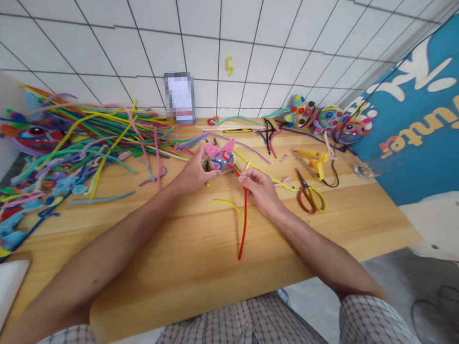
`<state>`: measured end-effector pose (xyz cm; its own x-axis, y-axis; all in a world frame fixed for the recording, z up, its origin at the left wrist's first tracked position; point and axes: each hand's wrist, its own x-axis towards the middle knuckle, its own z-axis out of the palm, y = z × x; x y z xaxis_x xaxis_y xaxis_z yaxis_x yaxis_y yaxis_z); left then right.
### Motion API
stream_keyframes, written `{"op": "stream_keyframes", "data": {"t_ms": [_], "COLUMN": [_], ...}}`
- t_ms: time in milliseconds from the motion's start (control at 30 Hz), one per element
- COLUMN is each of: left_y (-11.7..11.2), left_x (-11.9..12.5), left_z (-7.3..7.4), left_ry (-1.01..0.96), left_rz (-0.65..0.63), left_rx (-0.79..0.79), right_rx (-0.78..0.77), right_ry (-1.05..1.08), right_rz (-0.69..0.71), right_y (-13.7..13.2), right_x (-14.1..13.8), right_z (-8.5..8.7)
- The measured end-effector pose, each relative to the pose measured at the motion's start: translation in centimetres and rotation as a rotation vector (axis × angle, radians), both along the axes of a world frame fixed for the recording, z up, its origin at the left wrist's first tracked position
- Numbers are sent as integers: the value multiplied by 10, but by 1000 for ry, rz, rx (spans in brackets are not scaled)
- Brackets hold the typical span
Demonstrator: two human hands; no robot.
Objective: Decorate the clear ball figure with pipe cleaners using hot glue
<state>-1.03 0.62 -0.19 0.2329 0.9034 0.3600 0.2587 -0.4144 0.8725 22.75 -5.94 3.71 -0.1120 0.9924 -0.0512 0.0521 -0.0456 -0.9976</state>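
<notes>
My left hand [194, 173] is closed around the left side of a small clear craft figure [221, 160]. Pink ear-like pieces stand on its top, and blue and red strips curve over its front. Pinched in the fingers of my right hand [258, 185] is a red pipe cleaner [244, 225]. Its upper end reaches the figure's front, and its long free end hangs down toward me. Whether that upper end is fixed to the figure, I cannot tell. A short yellow pipe cleaner [228, 203] lies on the table just below the figure.
Red-and-yellow-handled scissors [310, 196] and a yellow glue gun [314, 162] lie to the right. Finished-looking decorated figures [301, 112] stand at the back right. A big heap of coloured pipe cleaners [96, 133] covers the left. A phone [180, 98] leans on the tiled wall.
</notes>
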Motion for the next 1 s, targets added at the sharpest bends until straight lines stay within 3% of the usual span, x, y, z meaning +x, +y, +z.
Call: {"op": "stream_keyframes", "data": {"t_ms": [167,333,600,800,1000], "left_y": [-11,-25,-35,-37,-38], "left_x": [17,26,27,22,21], "left_z": [0,-10,-14,-16,-16], "left_ry": [59,94,79,-25,-45], "left_rz": [126,226,151,62,59], "left_rx": [5,104,51,54,66], "right_rx": [146,384,733,805,895], "right_ry": [-89,-336,-729,-863,-909], "right_rz": [-43,-93,-63,-53,-80], "right_y": [4,1,-3,1,1], "right_x": [4,4,4,5,2], "right_z": [-6,-10,-12,-10,-14]}}
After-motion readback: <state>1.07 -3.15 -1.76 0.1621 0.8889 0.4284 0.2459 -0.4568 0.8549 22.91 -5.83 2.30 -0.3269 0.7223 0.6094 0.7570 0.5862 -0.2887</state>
